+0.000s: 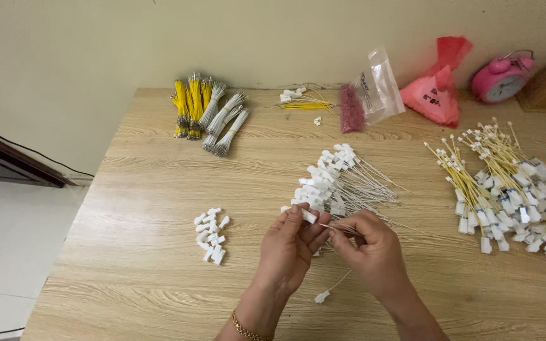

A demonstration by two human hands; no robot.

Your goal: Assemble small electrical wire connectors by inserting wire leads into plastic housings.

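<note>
White plastic is what the left hand (pixel 291 243) pinches: a small connector (pixel 308 216), held between thumb and fingertips just above the wooden table (pixel 146 189). The right hand (pixel 369 247) is closed on a thin white wire (pixel 335 227), fingers together around it, its bare metal tip pointing toward the connector and almost touching it. Both hands sit close together near the table's front edge, with a gold bracelet (pixel 246 329) on the left wrist.

Just behind the hands lies a pile of white wires with connectors (pixel 339 183). One finished wire with a connector (pixel 331 287) lies loose below the hands. To the left is a small heap of loose white connectors (pixel 210 235). At the far left back lie bundles of yellow and white wires (pixel 206 113). On the right spreads a large heap of yellow wires with white connectors (pixel 507 183). At the back stand a clear plastic bag (pixel 377 85), a red plastic bag (pixel 437 82) and a pink alarm clock (pixel 502 79).
</note>
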